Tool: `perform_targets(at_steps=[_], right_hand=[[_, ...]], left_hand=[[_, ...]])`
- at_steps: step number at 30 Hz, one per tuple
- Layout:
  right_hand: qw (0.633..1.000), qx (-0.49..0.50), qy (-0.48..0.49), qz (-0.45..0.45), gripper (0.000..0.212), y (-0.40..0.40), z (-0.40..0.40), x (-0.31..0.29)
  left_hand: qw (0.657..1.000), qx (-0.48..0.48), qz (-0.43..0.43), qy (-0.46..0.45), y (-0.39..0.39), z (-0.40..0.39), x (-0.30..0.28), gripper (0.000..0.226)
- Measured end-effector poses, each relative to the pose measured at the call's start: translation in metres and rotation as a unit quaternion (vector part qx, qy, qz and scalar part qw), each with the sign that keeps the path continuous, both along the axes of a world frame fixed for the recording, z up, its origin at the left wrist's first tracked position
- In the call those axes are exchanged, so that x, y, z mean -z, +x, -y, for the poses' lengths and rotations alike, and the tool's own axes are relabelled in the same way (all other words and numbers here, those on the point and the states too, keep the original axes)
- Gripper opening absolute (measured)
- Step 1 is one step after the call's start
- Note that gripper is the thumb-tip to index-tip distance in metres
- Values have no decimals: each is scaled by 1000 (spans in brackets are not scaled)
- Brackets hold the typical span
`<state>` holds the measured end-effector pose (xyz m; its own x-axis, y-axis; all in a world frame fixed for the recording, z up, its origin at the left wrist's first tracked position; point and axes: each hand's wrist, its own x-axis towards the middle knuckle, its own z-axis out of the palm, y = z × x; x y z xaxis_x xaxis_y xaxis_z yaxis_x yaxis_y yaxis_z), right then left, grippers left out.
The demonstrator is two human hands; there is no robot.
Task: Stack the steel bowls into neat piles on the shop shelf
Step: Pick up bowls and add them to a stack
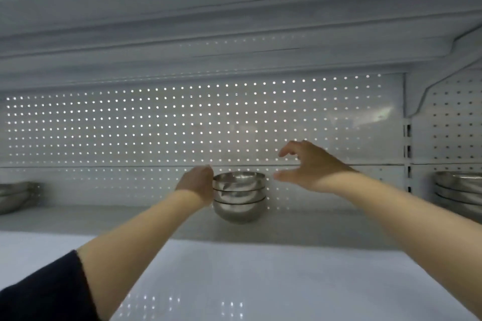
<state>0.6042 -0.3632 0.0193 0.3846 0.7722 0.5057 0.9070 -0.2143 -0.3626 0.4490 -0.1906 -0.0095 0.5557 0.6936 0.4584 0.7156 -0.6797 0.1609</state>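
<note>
Dark sleeve (44, 292) at 7 o'clock; left hand (197, 184) touches the rim of three nested, upright, shiny round steel bowls (239, 195) on the white shelf (287, 276). Right hand (310, 167) hovers at their 3 o'clock, fingers spread, empty.

A stack of steel bowls (239, 195) sits mid-shelf (78, 219), against the pegboard back (130, 125). Other bowl piles lie far left (15, 195) and far right (459, 190).

3 nested steel bowls (239, 195), upright, mid shelf (300, 227), near back edge; more piles (459, 190) far right, far left (15, 194).
</note>
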Motion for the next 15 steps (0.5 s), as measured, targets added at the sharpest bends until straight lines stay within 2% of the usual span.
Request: perform_targets(at_steps=[3, 8, 11, 15], right_hand=[[999, 16, -26, 20, 61, -19, -53, 21], [994, 20, 23, -105, 80, -14, -81, 47], [980, 1, 45, -192, 79, -7, -81, 55], [963, -21, 84, -255, 58, 2, -88, 71]], left_hand=[[998, 37, -7, -49, 4, -24, 12, 32], [978, 121, 22, -168, 18, -48, 35, 28], [962, 142, 76, -221, 20, -47, 45, 25], [942, 172, 135, -253, 20, -45, 54, 31]])
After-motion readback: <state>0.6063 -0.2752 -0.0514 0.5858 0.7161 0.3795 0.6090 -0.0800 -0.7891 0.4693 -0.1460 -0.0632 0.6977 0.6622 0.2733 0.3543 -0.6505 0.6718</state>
